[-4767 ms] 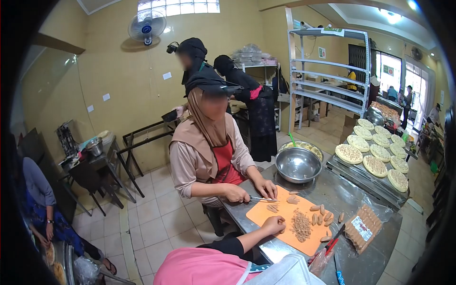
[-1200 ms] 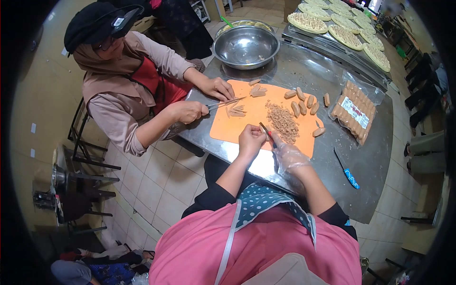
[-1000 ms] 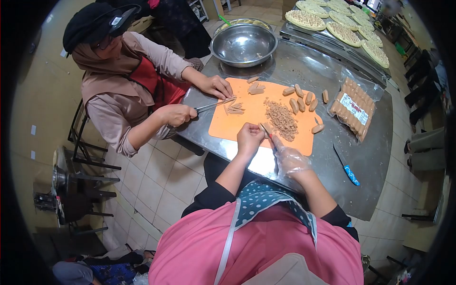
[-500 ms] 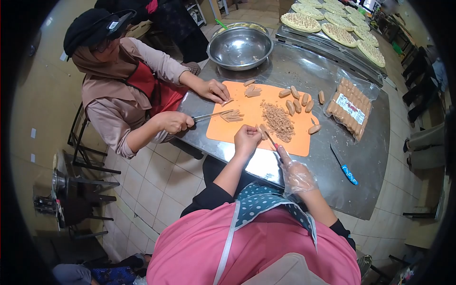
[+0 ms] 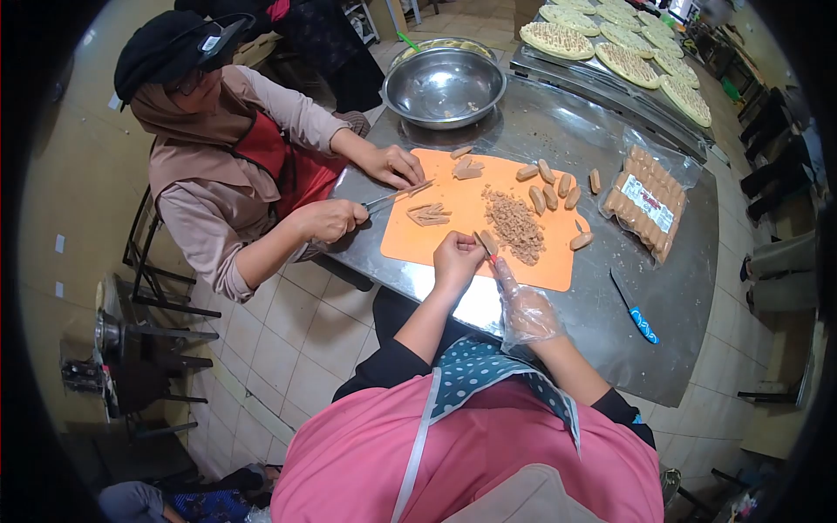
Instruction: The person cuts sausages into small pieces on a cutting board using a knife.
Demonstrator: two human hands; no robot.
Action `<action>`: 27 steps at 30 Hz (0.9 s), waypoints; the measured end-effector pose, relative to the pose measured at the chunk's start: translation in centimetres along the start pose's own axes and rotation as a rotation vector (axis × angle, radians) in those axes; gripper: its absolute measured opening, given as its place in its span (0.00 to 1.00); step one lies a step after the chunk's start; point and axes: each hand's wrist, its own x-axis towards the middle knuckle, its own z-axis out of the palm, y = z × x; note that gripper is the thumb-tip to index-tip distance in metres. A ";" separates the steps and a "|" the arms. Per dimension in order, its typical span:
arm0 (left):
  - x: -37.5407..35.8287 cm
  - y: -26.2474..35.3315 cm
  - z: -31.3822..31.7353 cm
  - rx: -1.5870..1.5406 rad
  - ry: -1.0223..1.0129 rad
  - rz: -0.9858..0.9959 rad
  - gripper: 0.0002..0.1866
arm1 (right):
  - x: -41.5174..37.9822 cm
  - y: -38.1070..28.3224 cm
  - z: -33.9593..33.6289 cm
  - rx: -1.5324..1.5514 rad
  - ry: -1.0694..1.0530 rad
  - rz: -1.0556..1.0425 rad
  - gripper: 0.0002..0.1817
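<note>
My bare left hand point(image 5: 459, 261) pinches a piece of sausage point(image 5: 487, 243) at the front edge of the orange cutting board point(image 5: 410, 244). In a clear plastic glove, my right hand point(image 5: 528, 312) grips a small knife point(image 5: 493, 259) with a red handle. Its blade lies against the sausage piece, close to my left fingertips. A heap of finely chopped sausage point(image 5: 516, 228) is just beyond my hands. Several short sausage pieces point(image 5: 549, 193) lie at the board's far right, some beyond its edge.
To my left, a co-worker's hands point(image 5: 336, 220) cut sausage with another knife, beside sausage strips point(image 5: 429, 214). A steel bowl point(image 5: 443, 87) stands behind the board. A sausage pack point(image 5: 646, 202) and a blue-handled knife point(image 5: 635, 307) lie right; topped rounds point(image 5: 628, 65) fill trays at the back.
My right hand and its knife have shifted left, closer to my left hand. The co-worker's knife has moved from the strips to the sausage at their other hand.
</note>
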 end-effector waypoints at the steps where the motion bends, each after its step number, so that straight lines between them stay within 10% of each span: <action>1: 0.0 0.0 0.0 0.005 0.007 0.010 0.12 | 0.3 -0.1 -0.1 0.015 0.000 -0.002 0.41; 27: 0.6 -1.4 0.1 0.148 0.068 0.174 0.14 | -4.6 -0.1 -2.9 0.163 -0.152 0.137 0.32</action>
